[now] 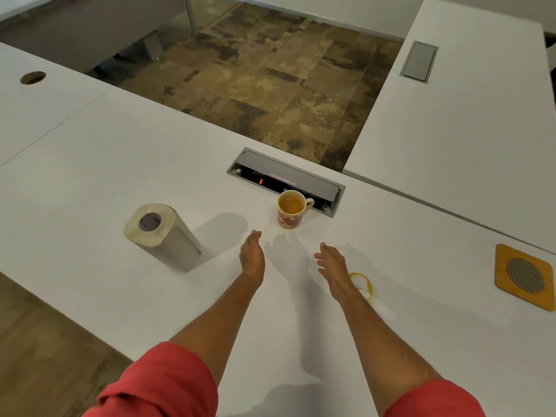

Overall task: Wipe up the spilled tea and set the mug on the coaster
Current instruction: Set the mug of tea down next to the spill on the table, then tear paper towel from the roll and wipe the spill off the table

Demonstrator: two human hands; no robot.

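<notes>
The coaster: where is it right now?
The coaster lies at the far right of the head view on the white desk, right of the tea spill.

Paper roll [162, 236] left of mug [291, 209], coaster [524, 276] far right.

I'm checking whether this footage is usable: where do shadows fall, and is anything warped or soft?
Head view: the upright paper towel roll throws a shadow to its right, both open hands, left and right, shade the white desk ahead; wide-angle bending curves desk edges; the heart-patterned mug of tea looks slightly soft.
</notes>
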